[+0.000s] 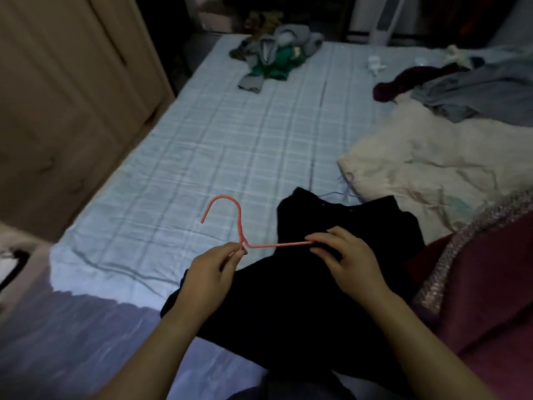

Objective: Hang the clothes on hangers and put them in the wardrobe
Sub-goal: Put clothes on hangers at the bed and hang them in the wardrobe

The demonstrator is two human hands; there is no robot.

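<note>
Pinching thin orange hanger (239,223): left hand (213,275) at neck, right hand (349,261) on arm, over floppy black top (302,298). Hold shoulders.

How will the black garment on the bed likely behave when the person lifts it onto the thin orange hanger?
The black garment lies crumpled in soft folds on the bed, so it will probably droop limply. The thin orange hanger looks slim, so it may flex slightly. The left hand pinches its neck and the right hand its arm, which should steady it.
</note>
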